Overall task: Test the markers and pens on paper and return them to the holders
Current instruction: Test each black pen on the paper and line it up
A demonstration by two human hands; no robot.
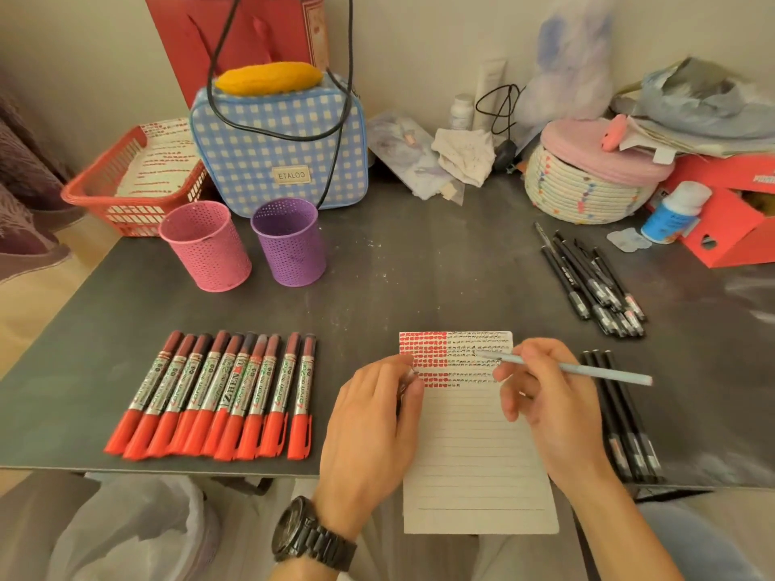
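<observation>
Dark grey and scuffed, the table (419, 278) fills the view, its near edge crossing just above the person's lap. Nearest, a lined sheet of paper (478, 463) overhangs that edge; its top rows carry red blocks on the left and small black marks on the right. The left hand (369, 425), with a black watch (312, 536) at the wrist, rests on the paper's left edge, fingers curled around something small that is hard to make out. The right hand (549, 404) pinches a pale blue pen (566, 366), its tip touching the paper among the black marks. Just right of that hand, a few black pens (625, 421) lie side by side near the table's edge. Left of the paper, a row of red markers (218, 396) lies with the red caps toward the person, barrels touching. Farther back on the right, a loose heap of black pens (595, 283) lies fanned out. Farther back on the left stand two perforated holders, apart from each other: a pink holder (207, 247) and a purple holder (289, 243); neither shows anything above its rim. Behind them sit a red basket (109, 203) with marked paper in it and a blue checked bag (281, 148). At the far right are a woven basket (587, 190) with a pink lid and a red box (729, 220).
</observation>
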